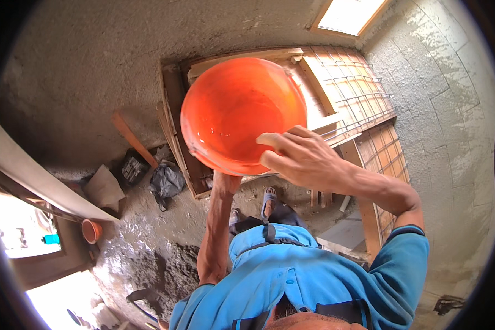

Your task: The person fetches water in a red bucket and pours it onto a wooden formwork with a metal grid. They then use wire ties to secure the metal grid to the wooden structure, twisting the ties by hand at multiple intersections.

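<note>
An orange bucket [231, 110] is held up in front of me, its mouth tilted toward me. Its inside looks wet and holds nothing I can make out. My left hand [227, 180] supports it from underneath; the fingers are hidden behind the bucket. Over the near right side of the rim is my right hand [302, 157], its fingers apart and reaching across the opening. Whether those fingertips touch the bucket I cannot tell.
Beyond the bucket stand wooden formwork [319, 82] and a rebar grid [357, 96]. Wet mortar [173, 269] lies on the floor at lower left. Nearby are a black plastic bag [166, 181], a smaller orange bucket [92, 231] and a leaning wooden plank [132, 140].
</note>
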`<state>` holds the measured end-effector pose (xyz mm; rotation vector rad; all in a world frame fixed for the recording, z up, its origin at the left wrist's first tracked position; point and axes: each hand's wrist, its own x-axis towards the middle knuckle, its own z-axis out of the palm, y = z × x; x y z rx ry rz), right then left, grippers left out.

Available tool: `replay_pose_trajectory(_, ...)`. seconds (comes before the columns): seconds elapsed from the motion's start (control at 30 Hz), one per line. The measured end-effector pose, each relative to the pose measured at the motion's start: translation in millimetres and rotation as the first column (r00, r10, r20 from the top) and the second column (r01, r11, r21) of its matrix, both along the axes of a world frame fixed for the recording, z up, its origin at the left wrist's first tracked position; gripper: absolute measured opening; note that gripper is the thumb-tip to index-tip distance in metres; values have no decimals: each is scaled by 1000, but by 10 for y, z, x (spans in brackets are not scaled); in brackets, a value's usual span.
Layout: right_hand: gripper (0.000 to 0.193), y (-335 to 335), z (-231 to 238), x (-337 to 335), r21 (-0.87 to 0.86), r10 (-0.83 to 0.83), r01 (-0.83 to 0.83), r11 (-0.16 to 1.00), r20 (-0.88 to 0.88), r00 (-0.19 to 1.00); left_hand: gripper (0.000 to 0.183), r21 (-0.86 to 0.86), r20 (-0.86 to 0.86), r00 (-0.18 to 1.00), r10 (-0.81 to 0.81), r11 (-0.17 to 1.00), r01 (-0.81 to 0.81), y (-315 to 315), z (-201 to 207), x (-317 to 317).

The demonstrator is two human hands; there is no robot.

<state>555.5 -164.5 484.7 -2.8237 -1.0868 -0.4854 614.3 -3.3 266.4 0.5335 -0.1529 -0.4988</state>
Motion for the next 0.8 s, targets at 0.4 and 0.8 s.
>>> replay_pose_trajectory(0.4,40,-780,54,2021,141,196,-148,979,-434,879,99,89,-137,951,277,960,-267,-392,451,374)
replay_pose_trajectory(0.8,52,-2643,82,3766,132,110,-58,990,-434,894,115,438,-68,621,781,583,-685,-342,790,-1009)
